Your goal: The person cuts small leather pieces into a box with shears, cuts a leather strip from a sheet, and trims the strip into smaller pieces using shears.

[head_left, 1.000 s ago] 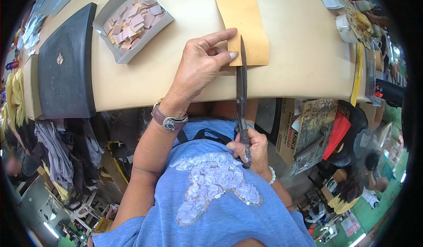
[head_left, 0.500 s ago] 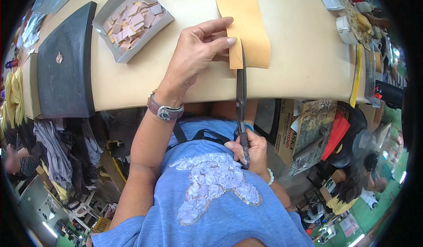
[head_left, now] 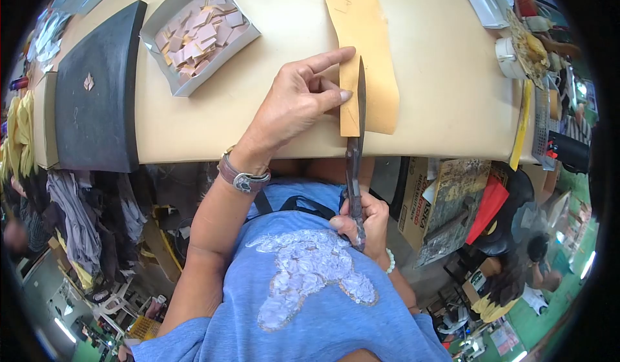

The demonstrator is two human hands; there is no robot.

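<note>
1. I see the left hand (head_left: 300, 97) pinching a narrow strip (head_left: 349, 122) at the yellow sheet's (head_left: 379, 78) left edge, over the near bench (head_left: 452, 91).
2. Right hand (head_left: 371, 221) grips the scissors (head_left: 354, 168).
3. My read: strip's near end slit; far stretch uncut.
4. Small pieces (head_left: 205, 31) in box (head_left: 221, 63), far left.

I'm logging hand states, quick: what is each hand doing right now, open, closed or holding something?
Left hand: holding the yellow sheet by its left edge.
Right hand: closed around the handles of the scissors.
</note>
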